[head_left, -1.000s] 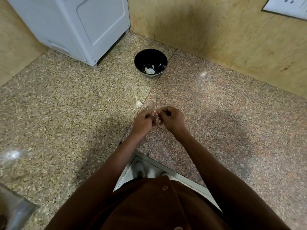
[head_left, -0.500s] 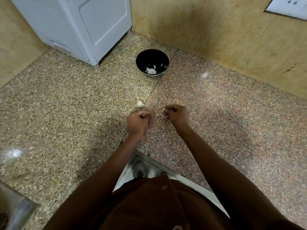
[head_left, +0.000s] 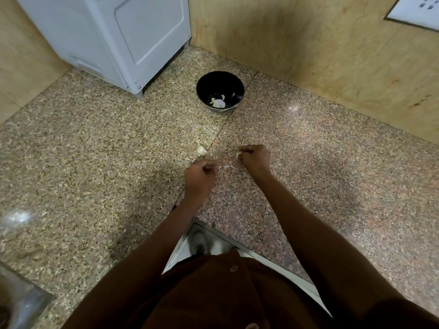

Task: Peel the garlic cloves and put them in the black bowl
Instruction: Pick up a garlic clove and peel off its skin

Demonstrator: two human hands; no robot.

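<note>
A speckled granite counter (head_left: 95, 162) ran into a corner of tan walls, a white appliance (head_left: 114, 36) parked at the back left. Over the middle of it the left hand (head_left: 200, 178) was curled tight, fingertips pinching what looked like a wisp of papery skin (head_left: 227, 165) trailing toward the right. The right hand (head_left: 255, 157), a little farther forward and apart from the left, was curled too, pinching something pale at its fingertips, most likely the clove; too small to be sure. Just ahead of the left hand a garlic piece (head_left: 201, 149) lay on the counter, close by the seam. Farther out, straight ahead and slightly left of the right hand, sat the black bowl (head_left: 206, 90) with a few pale peeled bits (head_left: 218, 102) at the bottom. By my reckoning the right hand had the shorter, straighter reach forward to that bowl.
</note>
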